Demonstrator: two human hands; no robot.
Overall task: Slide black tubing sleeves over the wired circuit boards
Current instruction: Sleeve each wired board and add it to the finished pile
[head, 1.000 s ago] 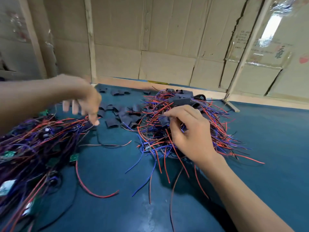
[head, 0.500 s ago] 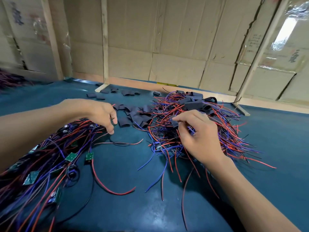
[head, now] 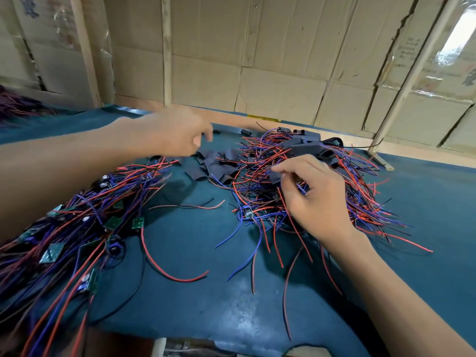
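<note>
A pile of flat black tubing sleeves (head: 213, 167) lies at the middle back of the blue table (head: 195, 300). My left hand (head: 177, 135) hovers blurred just left of and above them, fingers loosely curled and holding nothing. On the left lies a heap of green circuit boards with red, blue and black wires (head: 77, 220). On the right is a second tangle of wired boards (head: 360, 199), several in black sleeves. My right hand (head: 314, 199) rests in this tangle and pinches a few wires between thumb and fingers, beside a dark sleeve.
Cardboard walls with wooden posts (head: 257, 73) close off the back of the table. Loose red and blue wire ends (head: 180, 276) trail toward the near edge. One small bare board (head: 247, 212) lies between the heaps.
My left hand has left the left heap and moved up and right toward the loose sleeves. My right hand has stayed in the right tangle, still pinching wires.
</note>
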